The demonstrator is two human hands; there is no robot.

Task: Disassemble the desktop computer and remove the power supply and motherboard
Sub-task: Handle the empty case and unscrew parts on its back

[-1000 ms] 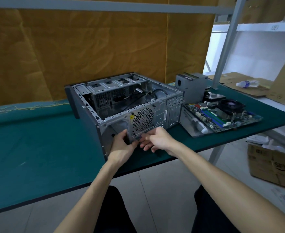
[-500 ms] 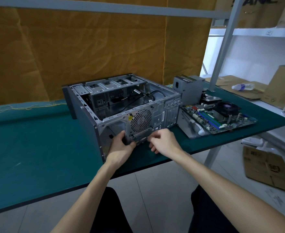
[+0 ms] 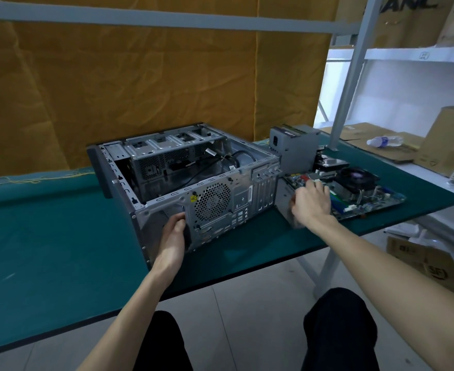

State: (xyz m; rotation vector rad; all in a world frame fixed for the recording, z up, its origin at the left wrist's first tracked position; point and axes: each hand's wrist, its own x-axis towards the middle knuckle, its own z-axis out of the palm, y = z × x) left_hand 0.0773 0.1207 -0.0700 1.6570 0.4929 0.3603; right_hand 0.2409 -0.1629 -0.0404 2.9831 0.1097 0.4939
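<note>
Right hand (image 3: 311, 203) has just left the case's rear panel (image 3: 220, 207) and hovers, fingers loosely spread, over the motherboard (image 3: 359, 195) already out on the bench (image 3: 46, 250) beside the power supply (image 3: 294, 148), while my left hand (image 3: 173, 236) still grips the case, so the teardown looks basically done.

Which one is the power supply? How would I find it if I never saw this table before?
Look at the green table and find the big open computer case lying in the middle. Just behind its right back corner stands the power supply, beside the flat motherboard. It is the only plain grey metal box standing upright, with a black socket on its face.
</note>
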